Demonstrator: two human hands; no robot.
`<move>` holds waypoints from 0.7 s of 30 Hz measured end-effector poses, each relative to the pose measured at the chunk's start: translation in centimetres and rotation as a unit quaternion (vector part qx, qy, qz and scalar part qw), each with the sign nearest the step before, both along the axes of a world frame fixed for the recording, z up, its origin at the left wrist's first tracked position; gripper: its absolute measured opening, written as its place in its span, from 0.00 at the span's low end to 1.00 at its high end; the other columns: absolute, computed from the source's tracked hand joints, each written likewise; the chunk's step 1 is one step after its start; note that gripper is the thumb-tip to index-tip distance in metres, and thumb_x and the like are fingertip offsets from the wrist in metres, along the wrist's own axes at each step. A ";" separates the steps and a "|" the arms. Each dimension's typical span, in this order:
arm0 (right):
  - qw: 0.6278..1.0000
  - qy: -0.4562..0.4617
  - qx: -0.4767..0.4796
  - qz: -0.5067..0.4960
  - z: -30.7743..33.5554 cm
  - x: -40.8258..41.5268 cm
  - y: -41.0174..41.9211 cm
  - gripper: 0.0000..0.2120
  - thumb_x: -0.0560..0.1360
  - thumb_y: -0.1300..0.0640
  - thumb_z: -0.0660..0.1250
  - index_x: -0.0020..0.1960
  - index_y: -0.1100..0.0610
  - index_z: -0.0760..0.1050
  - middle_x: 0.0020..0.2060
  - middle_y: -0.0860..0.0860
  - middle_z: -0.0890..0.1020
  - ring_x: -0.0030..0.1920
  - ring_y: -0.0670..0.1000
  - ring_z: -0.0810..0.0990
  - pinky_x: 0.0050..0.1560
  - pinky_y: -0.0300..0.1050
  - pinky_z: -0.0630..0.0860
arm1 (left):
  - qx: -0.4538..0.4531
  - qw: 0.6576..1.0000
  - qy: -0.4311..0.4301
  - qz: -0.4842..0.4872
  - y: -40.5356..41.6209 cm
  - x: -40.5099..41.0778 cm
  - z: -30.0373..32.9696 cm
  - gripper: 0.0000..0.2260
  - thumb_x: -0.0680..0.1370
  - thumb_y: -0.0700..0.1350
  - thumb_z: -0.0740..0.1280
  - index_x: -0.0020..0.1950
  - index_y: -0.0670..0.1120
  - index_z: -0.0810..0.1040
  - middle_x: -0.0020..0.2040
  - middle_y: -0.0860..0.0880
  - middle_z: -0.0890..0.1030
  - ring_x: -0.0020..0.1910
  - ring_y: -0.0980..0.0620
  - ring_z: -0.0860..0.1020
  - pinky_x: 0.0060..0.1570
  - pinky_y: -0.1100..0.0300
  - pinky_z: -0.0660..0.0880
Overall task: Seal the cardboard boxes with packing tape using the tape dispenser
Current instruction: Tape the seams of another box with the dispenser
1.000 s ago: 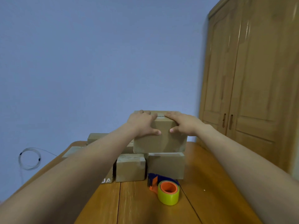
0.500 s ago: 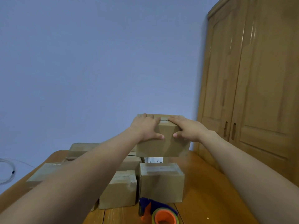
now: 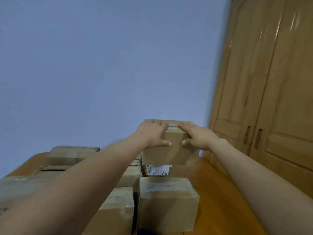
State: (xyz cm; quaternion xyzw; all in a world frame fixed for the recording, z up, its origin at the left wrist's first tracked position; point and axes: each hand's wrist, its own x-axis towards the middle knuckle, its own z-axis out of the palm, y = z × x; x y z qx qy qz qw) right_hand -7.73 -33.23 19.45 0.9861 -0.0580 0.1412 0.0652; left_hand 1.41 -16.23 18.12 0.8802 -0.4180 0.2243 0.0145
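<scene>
Blue wall (image 3: 101, 65) and wooden table (image 3: 220, 192) are shown. One box (image 3: 171, 150) is gripped above the other boxes (image 3: 166, 204), left hand (image 3: 152, 134) and right hand (image 3: 198, 136) curled over its top edge.

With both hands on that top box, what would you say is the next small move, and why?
Probably bring the box toward you and set it on the bare table. The left hand and right hand grip it above the other boxes, and it needs a firm surface for taping.
</scene>
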 end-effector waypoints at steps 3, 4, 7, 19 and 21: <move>1.000 0.008 0.004 -0.003 -1.4 1.7 -1.3 0.35 0.77 0.50 0.65 0.78 0.49 0.51 0.77 0.44 0.53 0.75 0.47 0.55 0.69 0.46 0.62 | 0.001 1.000 0.020 0.000 -1.5 1.9 -1.6 0.35 0.73 0.68 0.62 0.75 0.50 0.61 0.70 0.47 0.69 0.69 0.44 0.65 0.59 0.49 0.68; 1.000 0.012 0.006 -0.003 -2.0 2.2 -1.7 0.35 0.77 0.50 0.65 0.78 0.49 0.51 0.77 0.44 0.53 0.75 0.47 0.55 0.69 0.45 0.61 | 0.002 1.000 0.028 0.001 -2.0 2.5 -2.3 0.36 0.73 0.68 0.62 0.75 0.50 0.60 0.70 0.47 0.68 0.70 0.44 0.64 0.60 0.49 0.68; 1.000 0.024 0.018 -0.006 -4.1 3.8 -2.9 0.36 0.77 0.50 0.66 0.78 0.49 0.50 0.77 0.45 0.52 0.76 0.47 0.53 0.70 0.44 0.59 | 0.005 0.999 0.043 0.004 -3.4 4.2 -4.5 0.36 0.73 0.67 0.63 0.75 0.50 0.60 0.71 0.47 0.67 0.70 0.43 0.63 0.60 0.48 0.68; 0.994 0.087 0.065 -0.025 -11.7 8.1 -5.9 0.35 0.77 0.49 0.65 0.78 0.49 0.52 0.77 0.46 0.54 0.75 0.48 0.56 0.72 0.44 0.58 | 0.058 0.990 0.130 0.014 -7.0 8.0 -11.8 0.36 0.75 0.66 0.62 0.77 0.49 0.57 0.73 0.46 0.64 0.72 0.43 0.60 0.64 0.45 0.67; 0.992 0.098 0.074 -0.025 -12.7 8.5 -6.0 0.35 0.77 0.50 0.65 0.78 0.49 0.52 0.77 0.46 0.53 0.76 0.48 0.55 0.72 0.43 0.56 | 0.064 0.987 0.146 0.014 -7.1 8.2 -12.7 0.35 0.76 0.64 0.61 0.77 0.49 0.56 0.76 0.46 0.61 0.74 0.44 0.58 0.67 0.44 0.64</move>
